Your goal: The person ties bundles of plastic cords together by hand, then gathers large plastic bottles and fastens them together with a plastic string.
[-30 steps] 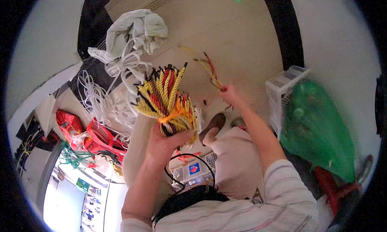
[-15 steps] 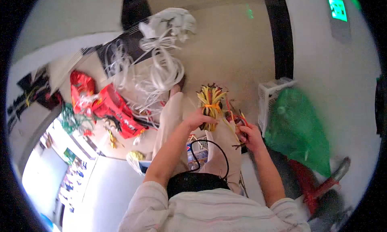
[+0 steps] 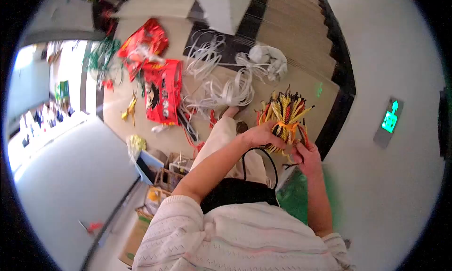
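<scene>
A thick bundle of yellow, black and red cords (image 3: 288, 106), bound around with an orange tie (image 3: 286, 126), is gripped by my left hand (image 3: 267, 135) over my lap. The fingers of that hand wrap the bundle's near side and hide part of it. Close by on the right, my right hand (image 3: 308, 158) is closed in a pinch on a few loose red and dark cord ends. These ends hang beside the bundle, and I cannot tell whether they are joined to it.
Red printed bags (image 3: 162, 94) and coils of white strapping (image 3: 233, 89) lie on the floor ahead. Left is a pale tabletop (image 3: 80, 176) with a blue bin (image 3: 149, 166) beside it. A green bag (image 3: 294, 195) sits by my right arm. Steps (image 3: 292, 30) rise ahead.
My view has turned, so the floor items appear farther right and the table shows more. My right hand is now closer to the cord bundle, which my left hand still holds.
</scene>
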`<state>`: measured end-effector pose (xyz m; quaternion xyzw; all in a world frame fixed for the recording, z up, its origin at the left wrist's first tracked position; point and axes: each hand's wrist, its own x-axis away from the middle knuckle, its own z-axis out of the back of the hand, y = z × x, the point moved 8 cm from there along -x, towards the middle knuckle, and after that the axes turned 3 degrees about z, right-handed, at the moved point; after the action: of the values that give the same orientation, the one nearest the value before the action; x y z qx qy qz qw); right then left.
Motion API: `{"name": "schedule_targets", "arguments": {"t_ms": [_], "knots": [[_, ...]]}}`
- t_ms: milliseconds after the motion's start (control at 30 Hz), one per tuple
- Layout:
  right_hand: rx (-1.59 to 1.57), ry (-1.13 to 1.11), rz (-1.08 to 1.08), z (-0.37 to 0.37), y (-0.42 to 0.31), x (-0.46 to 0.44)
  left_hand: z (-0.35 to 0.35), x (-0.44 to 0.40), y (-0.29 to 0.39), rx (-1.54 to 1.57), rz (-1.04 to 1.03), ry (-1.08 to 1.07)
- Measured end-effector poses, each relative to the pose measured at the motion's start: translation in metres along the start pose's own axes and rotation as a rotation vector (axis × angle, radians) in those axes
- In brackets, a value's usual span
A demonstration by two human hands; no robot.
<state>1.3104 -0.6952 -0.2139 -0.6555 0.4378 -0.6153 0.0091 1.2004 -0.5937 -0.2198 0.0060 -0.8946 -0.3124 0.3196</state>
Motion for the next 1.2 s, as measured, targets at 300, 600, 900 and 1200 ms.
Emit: {"name": "schedule_targets", "arguments": {"t_ms": [300, 600, 900, 1200], "knots": [[0.329, -0.169, 0.140, -0.089, -0.036, 0.029, 0.007, 0.111, 0.001, 0.088, -0.399, 0.196], [0.060, -0.476, -0.077, -0.166, -0.019, 0.019, 0.078, 0.227, -0.004, 0.637, -0.679, 0.386], [0.109, -0.730, -0.060, -0.330, 0.010, 0.068, 0.160, 0.355, -0.012, 0.844, -0.878, 0.333], [0.619, -0.817, 0.002, -0.642, 0.157, 0.104, 0.325, 0.584, -0.040, 0.917, -1.183, 0.171]]}}
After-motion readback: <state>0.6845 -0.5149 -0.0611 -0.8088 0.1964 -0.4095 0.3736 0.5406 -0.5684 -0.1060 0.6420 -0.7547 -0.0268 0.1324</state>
